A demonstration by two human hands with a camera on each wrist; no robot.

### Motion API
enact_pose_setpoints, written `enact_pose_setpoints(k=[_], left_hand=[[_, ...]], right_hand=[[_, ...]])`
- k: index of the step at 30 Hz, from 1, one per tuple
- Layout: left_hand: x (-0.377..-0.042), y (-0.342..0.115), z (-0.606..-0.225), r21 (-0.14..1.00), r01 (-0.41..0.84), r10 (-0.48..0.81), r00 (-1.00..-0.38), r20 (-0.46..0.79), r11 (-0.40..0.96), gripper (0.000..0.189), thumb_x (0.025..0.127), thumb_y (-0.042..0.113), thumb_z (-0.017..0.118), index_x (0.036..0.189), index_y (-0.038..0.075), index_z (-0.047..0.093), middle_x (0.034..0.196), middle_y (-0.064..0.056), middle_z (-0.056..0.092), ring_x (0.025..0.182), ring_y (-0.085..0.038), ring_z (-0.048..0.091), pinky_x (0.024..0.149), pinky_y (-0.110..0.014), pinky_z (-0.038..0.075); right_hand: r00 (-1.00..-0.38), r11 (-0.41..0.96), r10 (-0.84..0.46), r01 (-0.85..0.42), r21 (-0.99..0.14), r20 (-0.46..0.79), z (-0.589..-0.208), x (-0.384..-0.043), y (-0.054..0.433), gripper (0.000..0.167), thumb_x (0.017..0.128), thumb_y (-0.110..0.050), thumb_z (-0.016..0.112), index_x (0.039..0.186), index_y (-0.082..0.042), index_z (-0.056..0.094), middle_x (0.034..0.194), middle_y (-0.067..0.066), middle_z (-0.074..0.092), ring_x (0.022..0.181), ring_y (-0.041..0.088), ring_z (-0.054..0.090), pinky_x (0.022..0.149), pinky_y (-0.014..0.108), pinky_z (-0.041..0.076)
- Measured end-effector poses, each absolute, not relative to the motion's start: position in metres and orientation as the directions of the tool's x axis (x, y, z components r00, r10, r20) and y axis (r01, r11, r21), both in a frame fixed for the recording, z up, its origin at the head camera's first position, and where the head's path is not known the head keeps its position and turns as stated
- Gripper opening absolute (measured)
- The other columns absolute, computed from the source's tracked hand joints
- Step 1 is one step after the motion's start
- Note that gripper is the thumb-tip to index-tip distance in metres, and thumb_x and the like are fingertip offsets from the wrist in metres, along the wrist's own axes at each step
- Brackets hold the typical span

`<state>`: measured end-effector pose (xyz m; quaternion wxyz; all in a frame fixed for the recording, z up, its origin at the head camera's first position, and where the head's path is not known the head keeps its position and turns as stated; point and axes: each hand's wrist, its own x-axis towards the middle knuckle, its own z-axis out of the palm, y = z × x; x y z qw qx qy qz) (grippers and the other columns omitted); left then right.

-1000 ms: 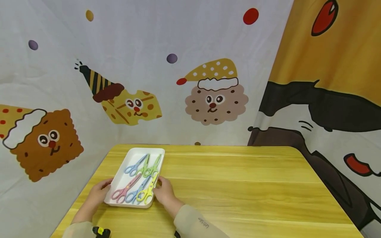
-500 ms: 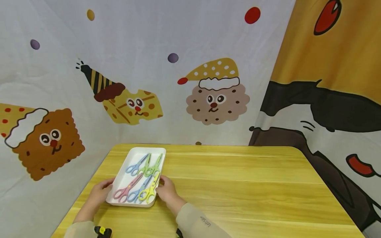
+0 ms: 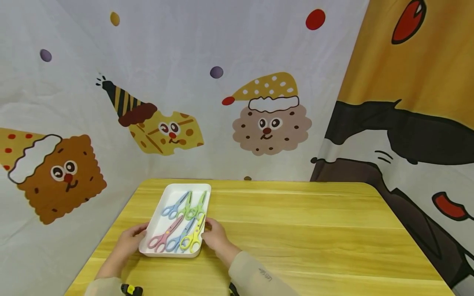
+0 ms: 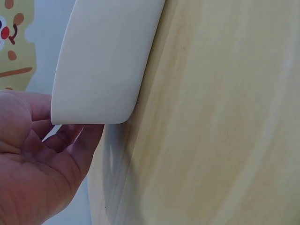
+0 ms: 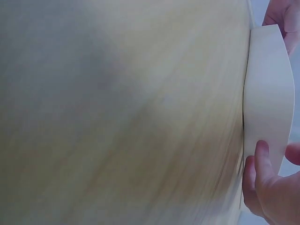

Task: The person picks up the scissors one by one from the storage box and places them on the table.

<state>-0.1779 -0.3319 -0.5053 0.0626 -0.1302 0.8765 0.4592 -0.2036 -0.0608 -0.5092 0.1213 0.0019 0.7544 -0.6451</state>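
L-hand grip (image 3: pixel 131 240) & R-hand grip (image 3: pixel 215 235) pinch opp. sides of wht. rect. plastic tray (image 3: pixel 160 222), w/ multicol. plastic-handled scissors (image 3: pixel 172 227) inside, at L part of yel. wood-grain desk (image 3: pixel 303 230).

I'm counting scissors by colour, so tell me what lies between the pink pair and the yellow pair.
The head view shows one pair of blue scissors between the pink pair and the yellow pair, inside the white tray.
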Motion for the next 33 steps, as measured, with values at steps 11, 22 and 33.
enact_pose_setpoints(k=[11,22,33], left_hand=[[-0.179,-0.320,-0.509,0.797,-0.251,-0.172,-0.967,-0.186,0.550,0.043,0.100,0.017,0.041,0.136,-0.004,0.045,0.137,-0.031,0.043,0.120,-0.041,0.044,0.100,-0.052,0.040],[-0.177,-0.306,-0.510,0.816,-0.218,-0.164,-0.974,-0.153,0.535,0.040,0.098,0.014,0.045,0.133,-0.004,0.049,0.133,-0.028,0.049,0.116,-0.036,0.049,0.085,-0.027,0.047],[-0.179,-0.290,-0.510,0.827,-0.198,-0.157,-0.978,-0.135,0.526,0.038,0.098,0.012,0.047,0.132,-0.005,0.051,0.130,-0.028,0.052,0.112,-0.035,0.052,0.086,-0.033,0.049]], right_hand=[[-0.966,0.198,-0.163,0.166,-0.966,-0.199,-0.506,-0.202,-0.044,0.061,0.074,0.011,0.055,0.133,0.000,0.049,0.129,0.017,0.054,0.104,0.026,0.061,0.062,0.026,0.050],[-0.971,0.219,-0.168,0.133,-0.967,-0.172,-0.510,-0.203,-0.029,0.061,0.071,0.011,0.056,0.131,0.002,0.050,0.126,0.019,0.055,0.097,0.023,0.063,0.067,0.026,0.053],[-0.965,0.208,-0.188,0.142,-0.968,-0.182,-0.510,-0.204,-0.011,0.061,0.075,0.010,0.056,0.134,0.004,0.046,0.130,0.021,0.052,0.104,0.029,0.061,0.071,0.029,0.053]])
